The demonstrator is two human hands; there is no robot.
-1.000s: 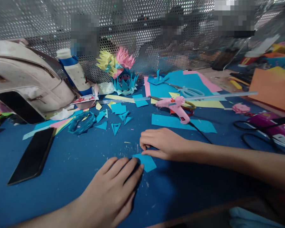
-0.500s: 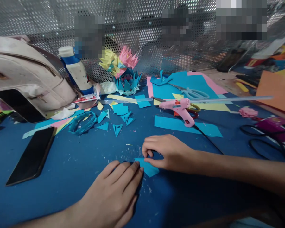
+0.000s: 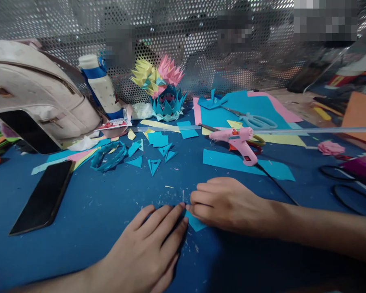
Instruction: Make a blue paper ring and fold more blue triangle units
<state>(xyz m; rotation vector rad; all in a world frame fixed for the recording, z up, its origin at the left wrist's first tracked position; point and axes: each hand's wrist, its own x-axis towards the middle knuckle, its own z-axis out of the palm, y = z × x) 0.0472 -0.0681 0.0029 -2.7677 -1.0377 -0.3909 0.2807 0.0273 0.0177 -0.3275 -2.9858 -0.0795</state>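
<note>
A small folded piece of blue paper (image 3: 196, 223) lies on the blue table, partly covered by both hands. My left hand (image 3: 151, 244) rests palm down, fingers stretched out, its fingertips at the left edge of the paper. My right hand (image 3: 224, 203) is closed, with thumb and fingers pinched on the paper's upper edge. Behind the hands lie folded blue triangles (image 3: 154, 166), a blue paper ring (image 3: 108, 156) and a long blue strip (image 3: 274, 169) with a pink glue gun (image 3: 242, 143) partly over it.
Two phones (image 3: 42, 197) and a pale backpack (image 3: 33, 89) are at left. A bottle (image 3: 102, 87) and paper flowers (image 3: 167, 103) stand near the perforated metal screen. Scissors (image 3: 258, 121) lie on paper sheets. The glue gun's black cord (image 3: 277, 186) runs right behind my right forearm.
My right hand has closed its fingers and come down over the blue paper, covering more of it. My left hand stays nearly in place. The view has shifted slightly.
</note>
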